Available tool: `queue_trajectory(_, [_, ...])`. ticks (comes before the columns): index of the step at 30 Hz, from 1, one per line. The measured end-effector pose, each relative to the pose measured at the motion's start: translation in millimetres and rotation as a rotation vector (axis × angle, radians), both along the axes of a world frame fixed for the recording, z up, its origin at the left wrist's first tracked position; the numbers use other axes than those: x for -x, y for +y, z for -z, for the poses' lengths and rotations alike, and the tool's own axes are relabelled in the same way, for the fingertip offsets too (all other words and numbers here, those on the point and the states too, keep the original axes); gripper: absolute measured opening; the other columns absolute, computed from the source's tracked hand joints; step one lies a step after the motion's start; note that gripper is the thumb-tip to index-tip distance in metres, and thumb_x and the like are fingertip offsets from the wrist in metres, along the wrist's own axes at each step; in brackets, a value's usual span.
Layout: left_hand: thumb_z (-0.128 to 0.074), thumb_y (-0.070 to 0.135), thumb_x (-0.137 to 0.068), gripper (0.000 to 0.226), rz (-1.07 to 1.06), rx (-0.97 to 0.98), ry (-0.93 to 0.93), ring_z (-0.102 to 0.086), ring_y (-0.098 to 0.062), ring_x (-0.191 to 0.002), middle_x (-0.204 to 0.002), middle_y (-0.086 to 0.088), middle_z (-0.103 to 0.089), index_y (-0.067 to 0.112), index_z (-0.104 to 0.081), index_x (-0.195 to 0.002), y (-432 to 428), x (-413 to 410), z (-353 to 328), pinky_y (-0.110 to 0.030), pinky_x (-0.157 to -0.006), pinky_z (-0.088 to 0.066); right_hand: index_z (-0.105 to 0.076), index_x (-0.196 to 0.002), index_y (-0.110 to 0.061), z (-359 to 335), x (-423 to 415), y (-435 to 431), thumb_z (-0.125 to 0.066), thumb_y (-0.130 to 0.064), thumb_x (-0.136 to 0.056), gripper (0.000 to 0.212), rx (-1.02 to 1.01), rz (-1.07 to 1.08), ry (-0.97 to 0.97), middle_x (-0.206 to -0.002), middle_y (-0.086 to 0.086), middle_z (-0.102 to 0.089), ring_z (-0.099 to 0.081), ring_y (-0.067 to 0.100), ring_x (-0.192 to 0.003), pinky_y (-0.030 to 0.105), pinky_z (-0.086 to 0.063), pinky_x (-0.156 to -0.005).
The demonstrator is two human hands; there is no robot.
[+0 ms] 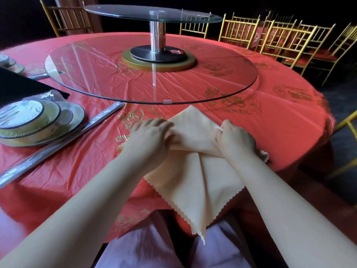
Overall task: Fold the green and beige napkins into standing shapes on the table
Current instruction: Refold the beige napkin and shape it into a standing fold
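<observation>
Your beige napkin [195, 182] lies at the near edge of the bench [280, 117], its scalloped corner hanging over. Your left hand [152, 138] and right hand [234, 140] each keep a closed grip on its folded far half. Beyond them sits the glass turntable [150, 78].

Beige napkin [195, 182]: matt woven cloth w/ pinked edges, under curled fingers [154, 126]. Tablecloth [280, 120] beyond fingertips: glossy, crinkled plastic. Turntable [116, 74]: smooth clear glass; post [157, 37] brushed metal.
</observation>
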State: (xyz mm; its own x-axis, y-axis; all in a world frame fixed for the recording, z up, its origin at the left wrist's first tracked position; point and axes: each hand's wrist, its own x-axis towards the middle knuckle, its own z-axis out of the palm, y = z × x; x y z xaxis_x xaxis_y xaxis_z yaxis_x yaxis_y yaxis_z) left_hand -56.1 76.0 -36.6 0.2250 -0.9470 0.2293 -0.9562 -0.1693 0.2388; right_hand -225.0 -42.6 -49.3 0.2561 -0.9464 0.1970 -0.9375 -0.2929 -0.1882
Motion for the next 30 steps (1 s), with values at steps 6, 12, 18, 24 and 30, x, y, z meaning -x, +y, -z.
queue_trajectory(6, [-0.014, 0.063, -0.09, 0.067, -0.067, -0.238, -0.002, 0.002, -0.017, -0.145, -0.158, 0.007, -0.001, 0.031, -0.006, -0.148, -7, 23, 22, -0.049, -0.116, -0.002, -0.046, -0.11, -0.008, -2, 0, 1, -0.035, -0.029, -0.095, 0.028, 0.009, 0.002, 0.048, -0.111, 0.019, -0.062, -0.058, 0.036, -0.105, 0.035, -0.032, -0.07])
queue_trajectory(12, [-0.013, 0.064, -0.089, 0.068, -0.071, -0.186, -0.013, 0.003, -0.016, -0.145, -0.158, 0.007, 0.0, 0.031, -0.004, -0.148, -6, 22, 27, -0.047, -0.116, -0.002, -0.046, -0.087, -0.017, -6, 48, 10, -0.036, -0.043, -0.096, 0.029, 0.082, -0.085, -0.023, -0.091, 0.008, -0.067, -0.061, 0.029, -0.096, 0.038, -0.029, -0.087])
queue_trajectory(18, [-0.013, 0.064, -0.089, 0.068, -0.08, -0.165, -0.03, 0.002, -0.015, -0.145, -0.158, 0.007, 0.0, 0.032, -0.005, -0.148, -6, 23, 27, -0.047, -0.116, -0.001, -0.051, -0.077, -0.017, 9, 87, 16, -0.048, -0.041, -0.091, 0.027, 0.083, -0.091, -0.069, -0.063, -0.007, -0.052, -0.054, 0.027, -0.088, 0.033, -0.02, -0.084])
queue_trajectory(24, [-0.015, 0.066, -0.087, 0.069, -0.087, -0.162, -0.004, 0.0, -0.012, -0.145, -0.157, 0.011, -0.003, 0.033, -0.008, -0.147, -5, 21, 27, -0.049, -0.116, 0.0, -0.042, -0.065, -0.021, 7, 84, 8, -0.047, -0.047, -0.09, 0.037, 0.012, -0.043, -0.112, -0.059, -0.006, -0.049, -0.054, 0.028, -0.086, 0.035, -0.022, -0.082])
queue_trajectory(30, [-0.018, 0.067, -0.087, 0.072, -0.086, -0.133, -0.032, -0.002, -0.012, -0.145, -0.157, 0.009, -0.007, 0.029, -0.01, -0.148, -6, 20, 26, -0.047, -0.116, 0.004, -0.05, -0.08, -0.017, 0, 77, 15, -0.052, -0.048, -0.087, 0.031, 0.133, 0.03, -0.086, -0.084, 0.006, -0.06, -0.053, 0.032, -0.095, 0.039, -0.025, -0.088])
